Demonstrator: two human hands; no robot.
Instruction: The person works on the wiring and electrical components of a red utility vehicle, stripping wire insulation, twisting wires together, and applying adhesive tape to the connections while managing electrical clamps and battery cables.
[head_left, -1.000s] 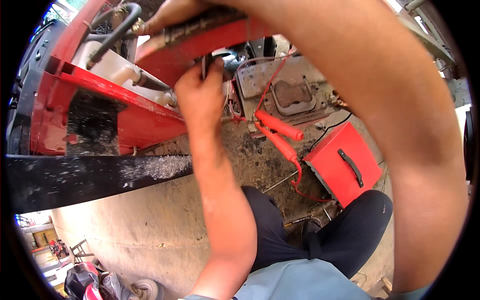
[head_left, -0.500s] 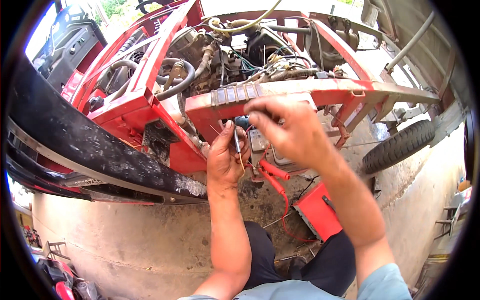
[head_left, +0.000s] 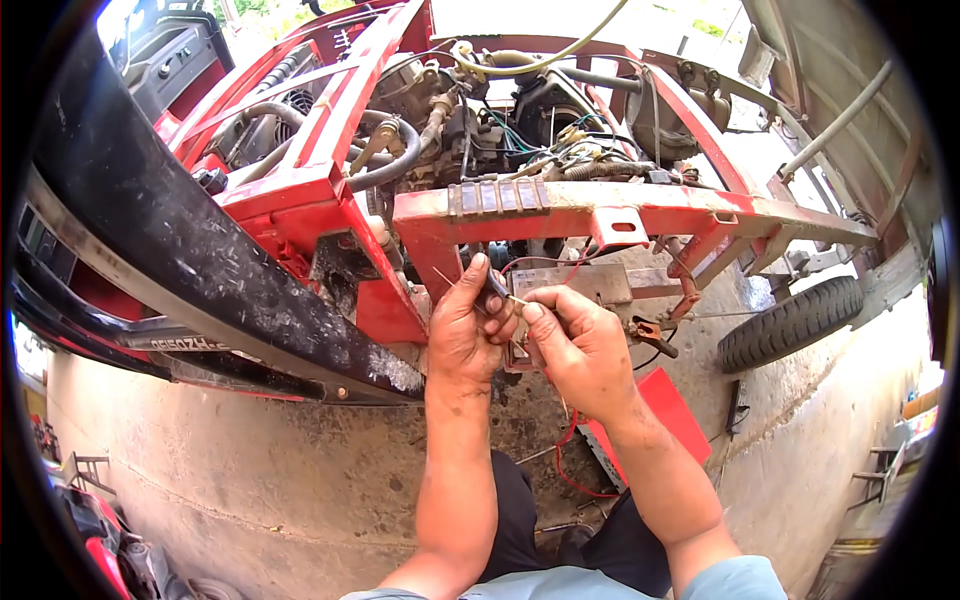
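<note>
In front of the red metal frame (head_left: 420, 215), my left hand (head_left: 462, 330) is closed with its thumb up, around a slim dark cylindrical piece (head_left: 495, 285). A thin light-coloured wire (head_left: 516, 299) comes out of the end of that piece. My right hand (head_left: 580, 345) pinches the wire between thumb and fingertips, just right of the left fingers. Another fine wire end (head_left: 441, 273) sticks out by my left thumb. Behind both hands is a box-shaped battery (head_left: 590, 280), partly hidden by my right hand.
An engine with hoses and loose wiring (head_left: 560, 140) fills the frame behind. A black painted beam (head_left: 230, 270) slants across the left. On the floor are a red box (head_left: 677, 420) and a red cable (head_left: 562, 470); a clamp (head_left: 652, 332) hangs by the battery. A tyre (head_left: 795, 322) stands right.
My right hand has come down from in front of the frame rail and now pinches the wire beside my left hand. The left still holds the dark piece, now tilted. The view has shifted slightly.
</note>
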